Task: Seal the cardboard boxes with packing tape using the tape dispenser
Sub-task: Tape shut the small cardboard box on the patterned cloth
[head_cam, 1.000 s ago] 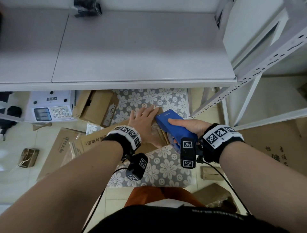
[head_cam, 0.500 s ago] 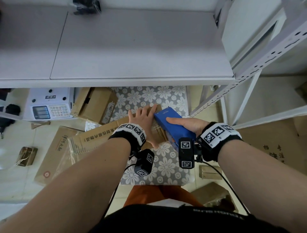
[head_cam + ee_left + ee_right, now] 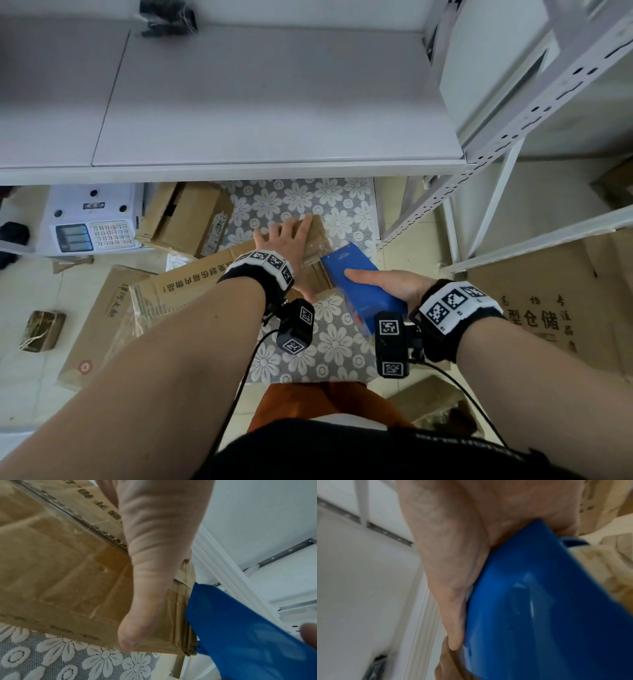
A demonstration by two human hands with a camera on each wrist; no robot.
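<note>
Dispenser [image 3: 359, 286], blue, lies in the right hand [image 3: 394, 286], whose thumb runs along its top face while the fingers wrap its far side, as the right wrist view shows [image 3: 453, 615]. Its long axis runs from the wrist forward and to the left, and its front end points at the box [image 3: 317, 253] and touches that box's near right edge. In the left wrist view the blue nose [image 3: 240, 628] meets a box corner already covered with wrinkled clear tape [image 3: 178, 609]. The left hand [image 3: 286, 245] lies flat on top of the box, fingers straight and slightly spread, pressing down; its thumb [image 3: 137, 628] hangs over the box's side. The box sits on a grey mat [image 3: 329, 342] with white flowers, below the front edge of a white shelf [image 3: 274, 102]. Left of it lie flattened cartons [image 3: 102, 318], another brown box [image 3: 185, 222] and a white scale [image 3: 92, 222] with a keypad.
</note>
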